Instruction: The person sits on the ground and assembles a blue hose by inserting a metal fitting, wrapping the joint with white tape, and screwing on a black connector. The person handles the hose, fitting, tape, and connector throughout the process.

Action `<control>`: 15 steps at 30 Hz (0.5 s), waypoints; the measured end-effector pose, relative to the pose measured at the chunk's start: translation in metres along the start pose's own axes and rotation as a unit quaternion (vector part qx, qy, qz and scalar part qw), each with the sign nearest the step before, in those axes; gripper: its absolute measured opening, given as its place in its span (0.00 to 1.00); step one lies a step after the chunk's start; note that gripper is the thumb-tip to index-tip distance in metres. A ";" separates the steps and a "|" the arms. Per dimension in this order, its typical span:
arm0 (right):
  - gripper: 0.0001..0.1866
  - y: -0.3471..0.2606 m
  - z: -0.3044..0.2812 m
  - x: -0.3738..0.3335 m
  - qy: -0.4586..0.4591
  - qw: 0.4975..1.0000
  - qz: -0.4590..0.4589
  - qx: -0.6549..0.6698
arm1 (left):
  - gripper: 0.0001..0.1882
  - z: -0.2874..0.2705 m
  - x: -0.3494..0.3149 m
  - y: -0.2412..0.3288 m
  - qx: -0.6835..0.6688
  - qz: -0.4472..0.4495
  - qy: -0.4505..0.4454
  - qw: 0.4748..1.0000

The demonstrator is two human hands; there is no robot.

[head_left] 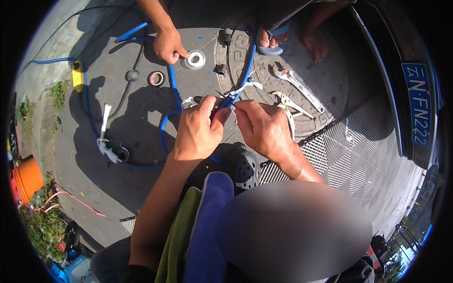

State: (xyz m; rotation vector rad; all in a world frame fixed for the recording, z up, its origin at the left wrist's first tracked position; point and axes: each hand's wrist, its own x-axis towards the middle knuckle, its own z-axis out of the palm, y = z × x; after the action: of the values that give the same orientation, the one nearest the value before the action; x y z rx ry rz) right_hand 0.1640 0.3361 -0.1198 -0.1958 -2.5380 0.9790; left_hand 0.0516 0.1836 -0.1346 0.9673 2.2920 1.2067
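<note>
My left hand (200,127) is closed round a blue hose (247,68), its thumb and forefinger pressed near where white strips hang. The right hand (264,123) sits close beside it, fingertips pinched at the same spot. A thin dark strip (225,97) crosses the hose between both hands; its kind is not clear. White shreds of tape (252,85) cling to the hose just beyond my fingers. Right of them lie locking pliers (287,104) and an adjustable wrench (299,87).
Another person's hand (168,45) touches a white tape roll (195,60). A smaller tape roll (155,79), black fittings (220,69) and a grey spray gun (109,150) lie on the paving. A car bumper (384,80) stands right; an orange bucket (28,179), left.
</note>
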 end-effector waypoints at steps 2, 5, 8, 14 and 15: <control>0.10 0.002 0.005 0.000 0.003 1.000 -0.012 -0.012 | 0.08 0.000 0.000 0.001 0.022 0.015 0.015 1.000; 0.10 0.005 0.008 -0.001 0.008 0.999 -0.029 -0.019 | 0.09 -0.002 0.000 0.002 0.024 0.018 0.009 0.999; 0.11 0.007 0.009 -0.003 0.000 0.999 -0.037 -0.038 | 0.09 -0.003 0.001 0.003 0.035 0.027 0.006 0.999; 0.10 -0.001 0.007 -0.010 0.004 0.999 -0.029 -0.046 | 0.06 -0.003 0.004 0.004 -0.003 0.048 0.050 0.998; 0.10 0.000 0.009 -0.011 0.006 0.998 -0.030 -0.046 | 0.06 -0.005 0.004 0.003 0.005 0.054 0.049 0.997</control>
State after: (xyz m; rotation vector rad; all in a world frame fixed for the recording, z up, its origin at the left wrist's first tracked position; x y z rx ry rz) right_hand 0.1698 0.3274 -0.1290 -0.1502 -2.5640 0.8351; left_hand 0.0474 0.1846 -0.1298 1.0709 2.3503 1.3150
